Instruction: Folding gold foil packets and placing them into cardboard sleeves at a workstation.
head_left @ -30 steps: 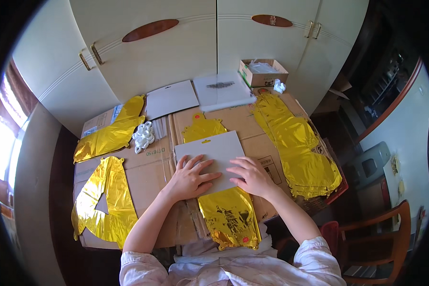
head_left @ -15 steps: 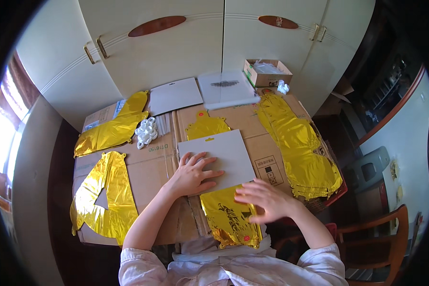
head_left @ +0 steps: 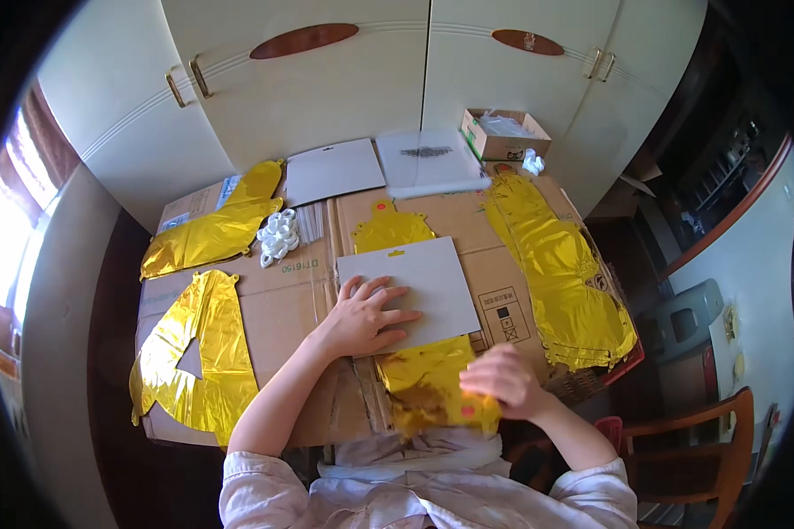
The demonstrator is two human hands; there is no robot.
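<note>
My left hand [head_left: 368, 317] lies flat with fingers spread on a grey-white card [head_left: 445, 295] with a hang slot. The card rests across a gold foil balloon [head_left: 393, 231], which is flat and uninflated. Its upper end shows beyond the card, and its lower end lies on my side. At that end's right edge, my right hand [head_left: 507, 383] is closed on the foil, its curled fingers blurred. The loose end is smeared too and looks partly lifted. The card hides the balloon's middle.
Flat gold foil balloons lie at left, including an A-shaped one [head_left: 225, 331], and a pile [head_left: 565, 282] lies at right. White ribbon rolls [head_left: 279, 236], a stack of cards [head_left: 335, 172], clear plastic sleeves [head_left: 428, 165] and an open carton [head_left: 505, 134] sit farther back on the cardboard-covered table.
My right hand has closed on the balloon's right edge, and that lower end has risen slightly and moved away from me. My left hand keeps its place on the card.
</note>
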